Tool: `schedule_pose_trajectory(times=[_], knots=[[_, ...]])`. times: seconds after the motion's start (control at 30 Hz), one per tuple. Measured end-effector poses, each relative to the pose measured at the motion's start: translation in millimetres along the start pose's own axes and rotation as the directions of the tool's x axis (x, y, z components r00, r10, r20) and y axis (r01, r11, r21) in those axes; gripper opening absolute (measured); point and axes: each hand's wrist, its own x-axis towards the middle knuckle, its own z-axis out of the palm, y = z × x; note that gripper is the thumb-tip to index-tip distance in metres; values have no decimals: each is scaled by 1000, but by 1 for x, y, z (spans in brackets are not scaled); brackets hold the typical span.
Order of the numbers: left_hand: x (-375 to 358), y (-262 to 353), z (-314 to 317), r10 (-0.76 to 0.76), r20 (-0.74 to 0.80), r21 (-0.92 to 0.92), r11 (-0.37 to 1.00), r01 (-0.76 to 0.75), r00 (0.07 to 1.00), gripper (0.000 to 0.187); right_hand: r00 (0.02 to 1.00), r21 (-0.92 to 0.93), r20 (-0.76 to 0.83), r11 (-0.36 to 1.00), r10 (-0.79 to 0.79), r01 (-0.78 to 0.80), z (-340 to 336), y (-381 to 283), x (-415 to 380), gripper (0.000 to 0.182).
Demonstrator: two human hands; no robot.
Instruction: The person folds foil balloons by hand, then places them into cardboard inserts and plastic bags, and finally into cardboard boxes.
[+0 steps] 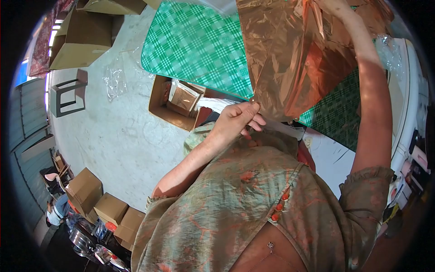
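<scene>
A shiny copper-coloured foil sheet (272,59) lies creased over a table with a green checked cover (195,45). At the sheet's near left corner is my left hand (238,119), its thumb and forefinger pinched together on the foil edge. My right hand (333,5) is at the top edge of the view, partly cut off. Folds in the foil run up to its fingers, which look closed on the sheet. Between the two hands the foil is raised and wrinkled, with green cover showing below its right part.
An open cardboard box (156,102) with packets inside stands on the floor left of my left hand. A grey stool frame (68,97) and clear plastic film (115,81) are further left. Cartons (111,208) and metal pots (81,240) sit lower left. Clear plastic wrap (389,54) lies right of my right arm.
</scene>
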Motion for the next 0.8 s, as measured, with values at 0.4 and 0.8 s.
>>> schedule_pose_trajectory(times=[0.4, 0.8], knots=[[-6, 64, -6, 859, 218, 940, -57, -338, 464, 35, 998, -137, -11, 988, -68, 66, 11, 6, 6, 17], [51, 76, 10, 552, 466, 884, -311, -348, 691, 74, 999, -99, -50, 995, 2, -7, 5, -7, 6, 22]])
